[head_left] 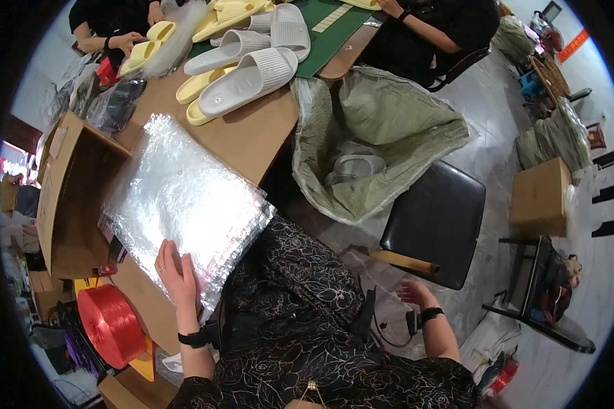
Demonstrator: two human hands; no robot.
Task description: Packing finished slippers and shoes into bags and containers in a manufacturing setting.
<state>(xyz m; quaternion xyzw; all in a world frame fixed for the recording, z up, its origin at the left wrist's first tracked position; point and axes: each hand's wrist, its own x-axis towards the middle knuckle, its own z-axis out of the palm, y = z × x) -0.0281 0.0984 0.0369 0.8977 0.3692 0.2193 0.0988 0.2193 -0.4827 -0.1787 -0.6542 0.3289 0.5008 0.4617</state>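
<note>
A thick stack of clear, shiny plastic bags (177, 194) lies on the cardboard-topped table to my left. My left hand (177, 273) rests on the stack's near edge, its fingers stretched out. Down by my right side, my right hand (417, 293) hangs with its fingers apart, close to the black stool (440, 218). Thin clear plastic (368, 269) shows beside that hand; whether they touch I cannot tell. Grey slippers (249, 82) and yellow slippers (198, 112) are piled at the table's far end. More slippers sit inside a green woven sack (396, 129).
An empty cardboard box (82, 198) stands left of the bags, with a roll of red plastic twine (111, 326) nearer me. A wooden leg end (406, 261) juts by the stool. Two people in black work across the table; one handles a yellow slipper (143, 54).
</note>
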